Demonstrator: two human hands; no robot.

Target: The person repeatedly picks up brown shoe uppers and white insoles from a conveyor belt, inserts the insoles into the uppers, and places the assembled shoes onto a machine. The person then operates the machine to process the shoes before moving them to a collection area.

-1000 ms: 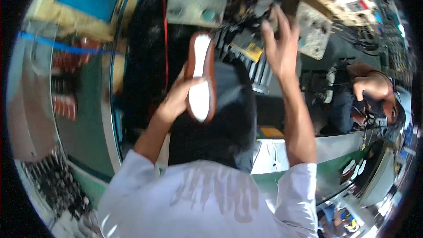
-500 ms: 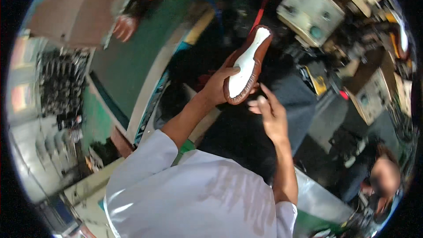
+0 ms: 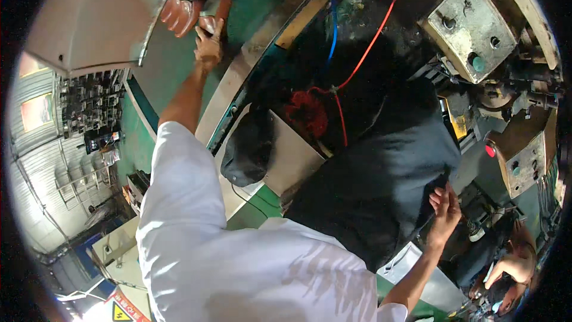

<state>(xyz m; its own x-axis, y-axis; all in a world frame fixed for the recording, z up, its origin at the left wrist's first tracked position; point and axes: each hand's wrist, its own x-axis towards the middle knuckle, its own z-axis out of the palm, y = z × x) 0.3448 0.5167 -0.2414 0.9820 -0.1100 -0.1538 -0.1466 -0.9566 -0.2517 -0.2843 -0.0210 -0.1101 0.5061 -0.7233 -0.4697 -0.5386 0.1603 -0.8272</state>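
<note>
My left hand (image 3: 208, 48) reaches to the upper left over a green conveyor belt, its fingers on a brown shoe upper (image 3: 223, 11). Part of the shoe is covered by the hand. Right beside it on the belt lie other glossy reddish-brown shoe uppers (image 3: 180, 15). My right hand (image 3: 444, 210) is beside my knee in black trousers (image 3: 381, 173). Its fingers are loosely bent and apart, with nothing seen in them.
A brown-grey metal hood (image 3: 107, 12) overhangs the belt at the upper left. Blue (image 3: 333, 18) and red hoses (image 3: 381, 33) hang ahead. Control boxes with knobs (image 3: 471, 27) stand at the right. A black rounded object (image 3: 247, 149) sits near my lap. Another person (image 3: 515, 265) is at the lower right.
My left hand has carried the brown shoe from in front of me to the belt at the upper left. My right hand has moved away from the shoe, down to the right.
</note>
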